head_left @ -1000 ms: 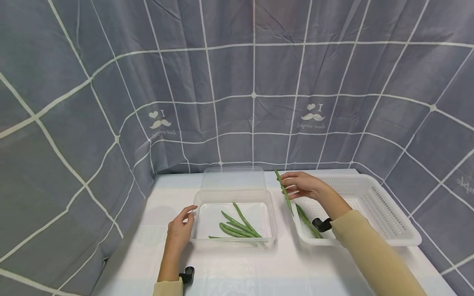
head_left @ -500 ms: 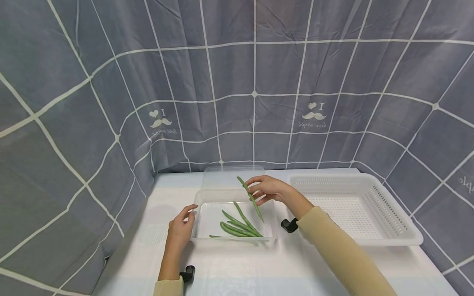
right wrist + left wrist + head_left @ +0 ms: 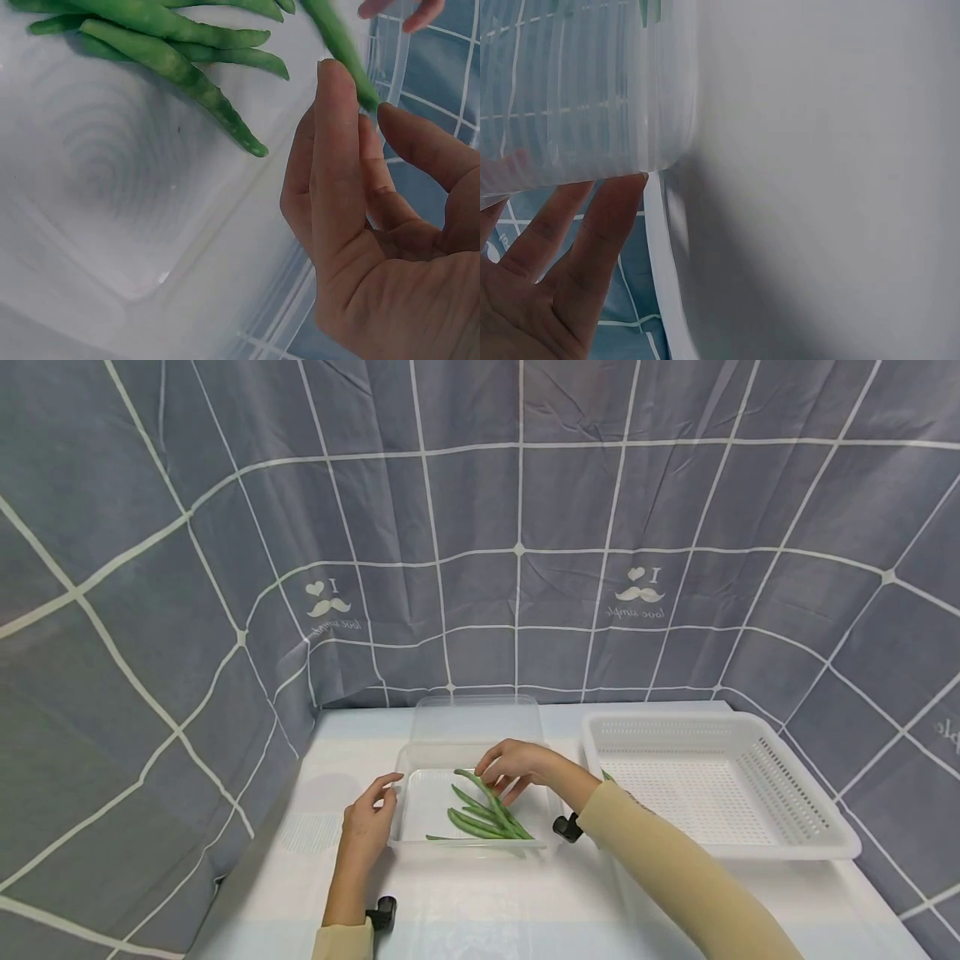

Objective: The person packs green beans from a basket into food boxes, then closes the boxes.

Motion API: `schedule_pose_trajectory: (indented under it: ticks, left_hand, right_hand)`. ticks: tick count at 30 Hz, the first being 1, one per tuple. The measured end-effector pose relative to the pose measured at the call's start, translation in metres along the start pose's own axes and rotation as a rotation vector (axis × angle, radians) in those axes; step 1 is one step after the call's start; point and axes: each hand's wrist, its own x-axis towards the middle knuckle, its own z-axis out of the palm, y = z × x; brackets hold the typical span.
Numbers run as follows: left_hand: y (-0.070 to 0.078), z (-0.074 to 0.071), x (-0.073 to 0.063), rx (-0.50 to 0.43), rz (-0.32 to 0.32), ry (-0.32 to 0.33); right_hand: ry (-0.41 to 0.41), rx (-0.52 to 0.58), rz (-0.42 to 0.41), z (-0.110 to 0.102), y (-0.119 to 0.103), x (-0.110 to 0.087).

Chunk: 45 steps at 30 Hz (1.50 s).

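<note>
My right hand (image 3: 517,768) is inside the clear plastic box (image 3: 422,802), its fingertips low over the green beans. It pinches one green bean (image 3: 462,773) between thumb and fingers; in the right wrist view that bean (image 3: 341,49) has one end at the thumb tip. Several other green beans (image 3: 472,827) lie bunched on the box floor toward its front right corner. My left hand (image 3: 365,822) rests at the box's left side. Seen in the left wrist view, its extended fingers (image 3: 604,217) touch the box's wall.
At the right stands a white perforated basket (image 3: 806,802), with a green bean (image 3: 606,774) partly hidden behind the right sleeve. A clear lid (image 3: 476,718) lies behind the box. Grey checked cloth (image 3: 517,593) surrounds the white table (image 3: 450,902).
My right hand has carried a green bean leftward from the basket to the box, then lowered it onto the other beans. My left hand has stayed beside the box.
</note>
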Motion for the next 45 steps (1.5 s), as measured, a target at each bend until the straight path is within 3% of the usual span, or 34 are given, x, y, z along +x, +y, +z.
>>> schedule_pose_trajectory:
  ticks: [13, 17, 22, 28, 32, 39, 45]
  left_hand:
    - [0.002, 0.000, 0.000, 0.008, 0.013, 0.014]
    - [0.002, 0.000, -0.001, 0.005, 0.006, 0.008]
    - [0.002, 0.000, -0.001, 0.005, 0.008, 0.009]
    - [0.001, 0.000, 0.000, 0.013, 0.012, 0.009]
    - [0.001, 0.000, 0.000, 0.013, 0.008, 0.008]
    - [0.001, 0.001, 0.000, 0.015, 0.004, 0.007]
    - [0.003, 0.001, -0.001, 0.012, 0.003, 0.005]
  right_hand:
    - [-0.009, 0.029, -0.021, -0.009, -0.001, -0.004]
    - [0.024, 0.073, -0.045, -0.029, -0.004, -0.019]
    - [0.089, 0.125, -0.072, -0.072, -0.001, -0.050]
    - [0.185, 0.184, -0.080, -0.125, 0.026, -0.090]
    - [0.216, 0.197, -0.062, -0.150, 0.053, -0.108]
    - [0.223, 0.176, 0.035, -0.169, 0.097, -0.124]
    - [0.229, 0.134, 0.109, -0.177, 0.118, -0.126]
